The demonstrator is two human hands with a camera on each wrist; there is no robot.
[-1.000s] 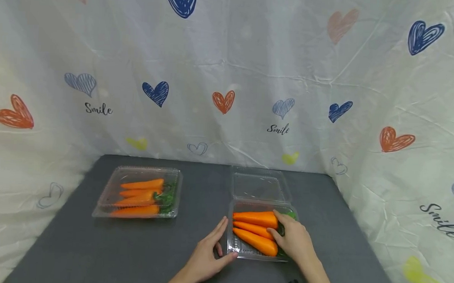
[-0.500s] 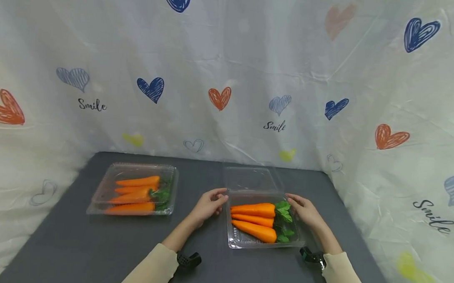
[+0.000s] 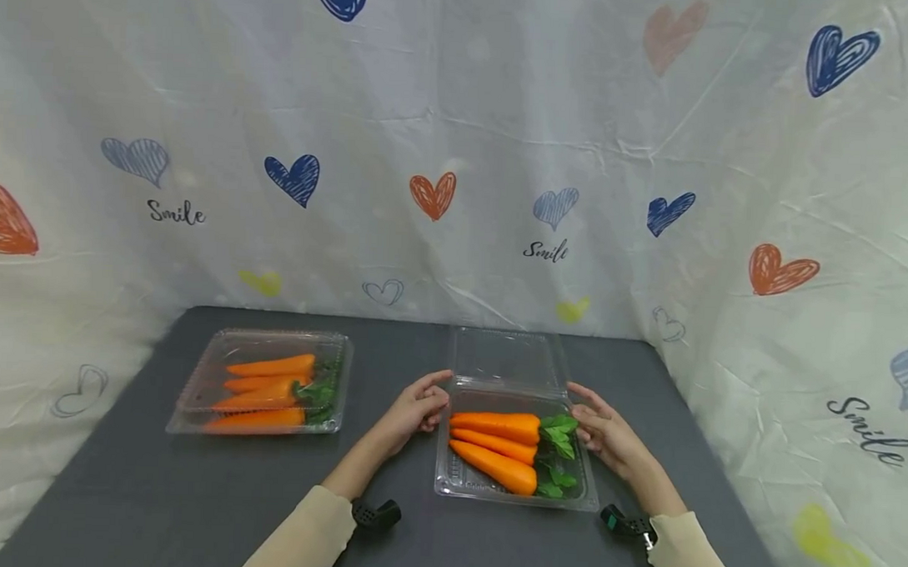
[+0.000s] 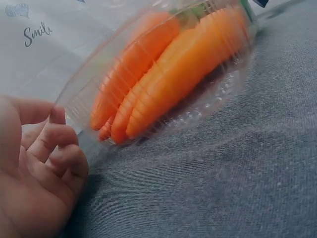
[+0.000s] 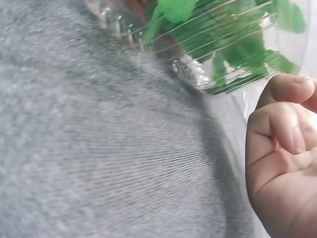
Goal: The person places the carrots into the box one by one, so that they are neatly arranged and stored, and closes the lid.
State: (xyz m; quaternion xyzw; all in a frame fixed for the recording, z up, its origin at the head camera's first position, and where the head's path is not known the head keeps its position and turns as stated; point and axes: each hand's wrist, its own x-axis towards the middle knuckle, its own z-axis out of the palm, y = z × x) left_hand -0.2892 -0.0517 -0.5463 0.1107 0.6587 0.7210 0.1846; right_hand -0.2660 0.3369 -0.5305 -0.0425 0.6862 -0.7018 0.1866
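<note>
A clear plastic clamshell box (image 3: 517,499) lies with its lid (image 3: 507,357) folded back. Inside are orange carrots (image 3: 494,466) side by side, their green leaves (image 3: 558,436) toward the right. My left hand (image 3: 410,412) pinches the rim at the back left corner between thumb and index finger; the other fingers curl under, as the left wrist view shows. At the back right corner, my right hand (image 3: 607,428) holds the edge near the hinge with bent fingers. In the right wrist view its exact contact with the plastic is partly hidden.
A second clear clamshell box (image 3: 186,422), lid down, stands at the left with several carrots (image 3: 271,365) inside. Grey cloth (image 3: 251,493) covers the table. A white curtain (image 3: 476,92) printed with hearts hangs behind and at both sides.
My right hand has left the carrots and my left hand the box's front left; both went to the back corners near the hinge. The front of the box has shifted slightly left.
</note>
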